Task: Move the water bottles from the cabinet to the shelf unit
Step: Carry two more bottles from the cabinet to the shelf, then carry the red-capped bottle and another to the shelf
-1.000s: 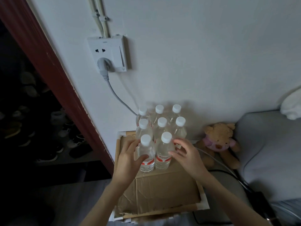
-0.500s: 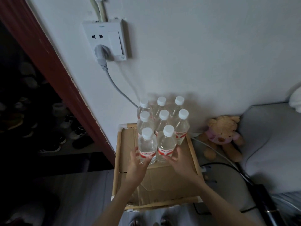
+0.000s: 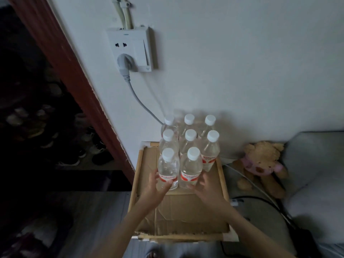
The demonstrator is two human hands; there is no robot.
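Several clear water bottles with white caps and red labels stand in rows at the back of a wood-framed top covered with cardboard (image 3: pixel 186 211), against the white wall. My left hand (image 3: pixel 155 189) curls around the base of the front-left bottle (image 3: pixel 168 164), thumb across its lower label. My right hand (image 3: pixel 206 190) is just right of the front-right bottle (image 3: pixel 191 166) with its fingers spread, fingertips at or near the bottle's base. The rear bottles (image 3: pixel 189 127) are partly hidden by the front ones.
A wall socket (image 3: pixel 130 49) with a grey plug and cable (image 3: pixel 141 103) is above the bottles. A teddy bear (image 3: pixel 260 164) and a grey cushion (image 3: pixel 316 174) lie to the right, with black cables (image 3: pixel 270 202) on the floor. Dark shelves of shoes (image 3: pixel 55 136) fill the left.
Both hands have slid down from the upper bodies of the two front bottles to their bases. The right hand has opened and drawn back slightly.
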